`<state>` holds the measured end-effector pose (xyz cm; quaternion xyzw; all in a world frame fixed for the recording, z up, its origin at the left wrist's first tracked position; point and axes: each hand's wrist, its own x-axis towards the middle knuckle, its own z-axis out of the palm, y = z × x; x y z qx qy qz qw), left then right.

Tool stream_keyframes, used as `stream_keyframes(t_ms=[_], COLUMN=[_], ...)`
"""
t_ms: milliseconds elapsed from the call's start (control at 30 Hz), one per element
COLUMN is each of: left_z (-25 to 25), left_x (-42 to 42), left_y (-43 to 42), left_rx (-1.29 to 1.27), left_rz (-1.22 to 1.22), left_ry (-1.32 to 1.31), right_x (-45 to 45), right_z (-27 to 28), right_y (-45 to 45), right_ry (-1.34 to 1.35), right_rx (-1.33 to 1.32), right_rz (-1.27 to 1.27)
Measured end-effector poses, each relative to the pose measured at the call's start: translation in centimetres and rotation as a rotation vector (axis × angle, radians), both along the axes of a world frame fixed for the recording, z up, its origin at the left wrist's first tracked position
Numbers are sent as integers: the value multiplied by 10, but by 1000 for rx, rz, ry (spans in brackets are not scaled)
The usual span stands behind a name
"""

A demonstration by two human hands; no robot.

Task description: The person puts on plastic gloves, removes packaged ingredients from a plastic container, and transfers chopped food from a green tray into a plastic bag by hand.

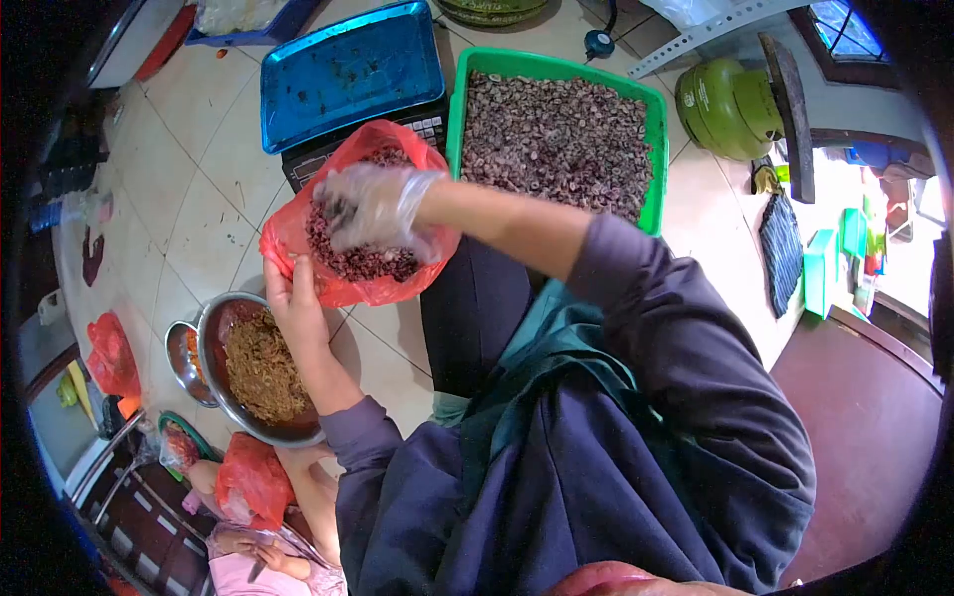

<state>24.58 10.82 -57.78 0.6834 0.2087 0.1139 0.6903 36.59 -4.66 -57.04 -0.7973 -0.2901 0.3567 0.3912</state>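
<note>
A red plastic bag (283, 233) is spread wide above the tiled floor, partly filled with small chopped purple pieces (368, 266). My left hand (301, 313) grips the bag's near rim between thumb and fingers. Inside the bag's mouth is my right hand (376, 207), in a clear plastic glove and over the purple pieces. Its fingers are blurred, so their grip is unclear. To the right, a green tub (561, 62) holds a thick layer of similar purple slices (556, 134). Just behind the bag stands a weighing scale (429, 127) with a blue metal pan (353, 70).
A steel bowl (211, 343) of brown shreds (263, 370) stands at left, beside a smaller bowl (182, 372). A green gas cylinder (730, 109) is at upper right. Another person in pink (268, 576) sits at lower left, near a red bag (253, 482).
</note>
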Motion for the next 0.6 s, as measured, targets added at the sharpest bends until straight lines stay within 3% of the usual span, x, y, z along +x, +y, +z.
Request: stream_keyframes(t_ms=[100, 200, 267, 333, 400, 433, 533, 600], left_z=[-7, 0, -3, -6, -7, -7, -4, -1], left_x=[-6, -4, -1, -3, -2, -1, 0, 3], left_y=[15, 7, 6, 11, 9, 8, 3, -1], left_rx=[6, 79, 18, -46, -40, -36, -33, 4], left_rz=[-58, 8, -1, -34, -45, -49, -2, 7], left_ry=[83, 122, 72, 86, 97, 99, 137, 163], right_x=[-15, 8, 32, 55, 82, 92, 91, 90], right_z=[-16, 30, 44, 0, -60, -85, -126, -127], right_y=[-4, -60, -111, -164, -236, -258, -280, -268], right_ry=[-286, -67, 113, 238, -219, -183, -447, -273], right_rx=[46, 190, 149, 268, -208, -505, -836, -869], right_rz=[18, -44, -230, -565, -487, -537, -487, -366])
